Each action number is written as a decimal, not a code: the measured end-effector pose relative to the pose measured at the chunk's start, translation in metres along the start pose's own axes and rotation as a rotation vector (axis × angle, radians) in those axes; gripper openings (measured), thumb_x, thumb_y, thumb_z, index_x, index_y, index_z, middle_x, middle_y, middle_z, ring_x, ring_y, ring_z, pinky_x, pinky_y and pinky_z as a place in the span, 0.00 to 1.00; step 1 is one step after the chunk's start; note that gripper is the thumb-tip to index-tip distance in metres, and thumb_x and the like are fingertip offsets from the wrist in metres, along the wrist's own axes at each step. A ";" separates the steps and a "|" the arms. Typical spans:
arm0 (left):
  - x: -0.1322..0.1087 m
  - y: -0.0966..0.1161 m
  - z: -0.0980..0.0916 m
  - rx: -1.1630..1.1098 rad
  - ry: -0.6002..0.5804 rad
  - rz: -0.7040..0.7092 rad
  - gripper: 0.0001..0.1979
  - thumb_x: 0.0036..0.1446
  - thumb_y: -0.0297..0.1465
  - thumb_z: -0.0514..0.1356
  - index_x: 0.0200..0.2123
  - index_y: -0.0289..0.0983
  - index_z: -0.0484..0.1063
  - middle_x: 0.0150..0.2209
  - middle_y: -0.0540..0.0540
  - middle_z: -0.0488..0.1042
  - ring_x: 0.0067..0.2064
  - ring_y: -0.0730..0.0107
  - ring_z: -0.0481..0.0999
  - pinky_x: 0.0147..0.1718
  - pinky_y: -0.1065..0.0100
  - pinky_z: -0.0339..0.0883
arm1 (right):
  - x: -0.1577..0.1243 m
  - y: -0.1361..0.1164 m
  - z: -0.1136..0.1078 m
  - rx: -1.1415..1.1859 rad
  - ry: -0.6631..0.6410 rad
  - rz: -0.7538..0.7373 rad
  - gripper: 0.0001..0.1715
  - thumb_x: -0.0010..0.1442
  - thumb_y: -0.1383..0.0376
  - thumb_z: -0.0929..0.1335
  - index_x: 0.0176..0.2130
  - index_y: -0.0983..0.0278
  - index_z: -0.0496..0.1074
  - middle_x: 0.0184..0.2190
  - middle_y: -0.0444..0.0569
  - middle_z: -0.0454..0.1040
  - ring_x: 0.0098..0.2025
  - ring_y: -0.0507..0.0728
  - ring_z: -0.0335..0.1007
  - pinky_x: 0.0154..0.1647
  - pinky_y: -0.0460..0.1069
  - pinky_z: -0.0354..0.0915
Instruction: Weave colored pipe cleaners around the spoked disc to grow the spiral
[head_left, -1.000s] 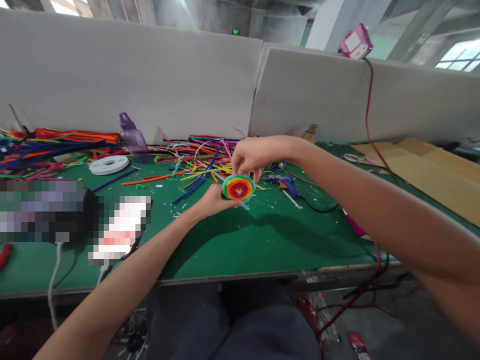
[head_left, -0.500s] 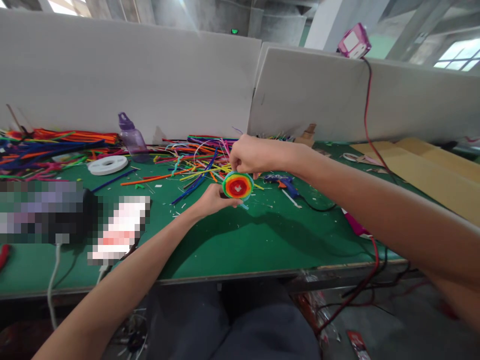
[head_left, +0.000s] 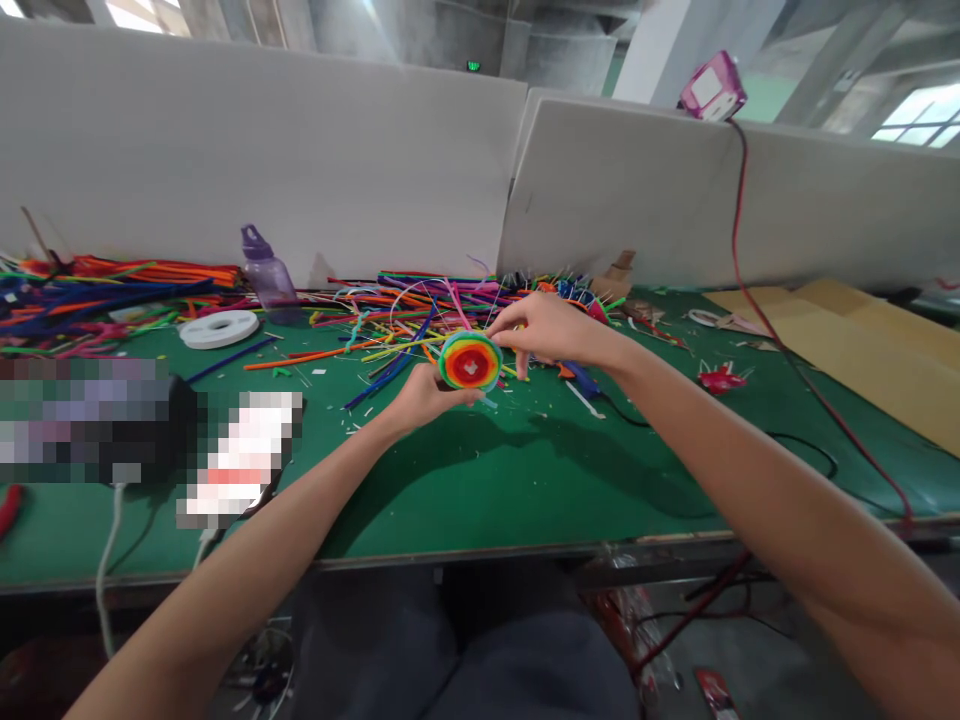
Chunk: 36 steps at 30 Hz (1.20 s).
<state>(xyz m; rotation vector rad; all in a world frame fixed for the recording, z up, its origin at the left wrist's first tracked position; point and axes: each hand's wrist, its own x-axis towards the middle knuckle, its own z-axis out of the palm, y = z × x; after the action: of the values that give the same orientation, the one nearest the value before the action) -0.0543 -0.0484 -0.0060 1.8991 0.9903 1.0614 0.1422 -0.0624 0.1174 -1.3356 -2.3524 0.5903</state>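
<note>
A round, rainbow-ringed coil of fuzzy pipe cleaners (head_left: 471, 368), red in the middle and green to light blue at the rim, is held up over the green table. My left hand (head_left: 429, 398) grips its lower left side, thumb in front and the other fingers mostly hidden behind. At the coil's upper right rim, the thumb and forefinger of my right hand (head_left: 544, 328) are pinched, with its other fingers hanging lower. Behind the hands lies a messy heap of loose pipe cleaners (head_left: 367, 320). A blue hot glue gun (head_left: 583, 380) is partly covered by my right hand.
A purple bottle (head_left: 268, 280) and a white tape-like roll (head_left: 219, 328) stand left of the heap. A blurred-out phone (head_left: 244, 450) lies nearer. Brown cardboard sheets (head_left: 847, 340) lie at right. A red cable (head_left: 780, 330) hangs down over the table's right side.
My right hand has come down and to the right, from above the coil to its upper right rim. The coil has shifted slightly left and up, still in my left hand.
</note>
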 end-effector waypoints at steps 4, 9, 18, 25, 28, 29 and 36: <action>0.001 0.001 0.002 0.016 -0.001 -0.008 0.13 0.43 0.37 0.69 0.26 0.33 0.77 0.25 0.45 0.79 0.25 0.71 0.72 0.26 0.69 0.65 | 0.001 0.008 0.006 0.120 -0.049 0.034 0.12 0.60 0.65 0.65 0.36 0.68 0.77 0.15 0.45 0.73 0.12 0.49 0.61 0.18 0.46 0.56; 0.002 0.005 0.005 0.012 -0.001 -0.009 0.12 0.43 0.37 0.69 0.23 0.33 0.76 0.24 0.45 0.79 0.25 0.71 0.72 0.26 0.70 0.65 | -0.004 0.005 0.002 0.154 -0.045 0.017 0.10 0.59 0.65 0.66 0.36 0.67 0.76 0.16 0.45 0.73 0.15 0.50 0.65 0.20 0.45 0.58; 0.002 0.014 0.008 -0.040 -0.025 -0.018 0.10 0.43 0.35 0.69 0.22 0.33 0.76 0.24 0.44 0.79 0.26 0.71 0.74 0.27 0.70 0.67 | -0.007 0.011 0.004 0.200 0.000 -0.039 0.07 0.60 0.67 0.66 0.35 0.65 0.75 0.21 0.43 0.74 0.18 0.49 0.69 0.20 0.44 0.58; 0.002 0.012 0.011 -0.020 0.000 -0.037 0.11 0.42 0.36 0.69 0.22 0.33 0.77 0.23 0.44 0.78 0.24 0.72 0.71 0.24 0.70 0.64 | -0.012 0.004 0.008 -0.137 0.217 -0.149 0.11 0.52 0.74 0.64 0.30 0.68 0.77 0.23 0.49 0.77 0.27 0.53 0.74 0.34 0.48 0.65; 0.002 0.012 0.010 -0.020 0.003 -0.039 0.11 0.43 0.36 0.69 0.22 0.33 0.77 0.23 0.45 0.78 0.24 0.72 0.71 0.24 0.70 0.63 | -0.014 0.004 0.010 -0.173 0.264 -0.161 0.10 0.51 0.73 0.65 0.30 0.68 0.77 0.25 0.50 0.77 0.29 0.54 0.74 0.36 0.48 0.65; 0.002 0.012 0.010 -0.021 0.001 -0.041 0.11 0.43 0.35 0.69 0.22 0.32 0.77 0.23 0.44 0.78 0.24 0.72 0.71 0.24 0.70 0.63 | -0.013 0.005 0.011 -0.156 0.269 -0.159 0.10 0.51 0.73 0.65 0.30 0.67 0.76 0.26 0.49 0.77 0.29 0.54 0.74 0.36 0.48 0.65; 0.002 0.012 0.008 0.003 -0.006 -0.016 0.12 0.44 0.37 0.69 0.22 0.33 0.77 0.23 0.45 0.78 0.24 0.72 0.71 0.25 0.70 0.64 | -0.010 0.012 0.013 0.224 0.168 -0.005 0.06 0.55 0.70 0.65 0.32 0.66 0.73 0.22 0.47 0.76 0.19 0.52 0.72 0.21 0.45 0.61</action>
<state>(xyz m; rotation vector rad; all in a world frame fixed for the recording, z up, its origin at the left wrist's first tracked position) -0.0433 -0.0534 0.0017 1.8929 1.0025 1.0456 0.1492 -0.0674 0.0988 -1.2283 -2.0877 0.6889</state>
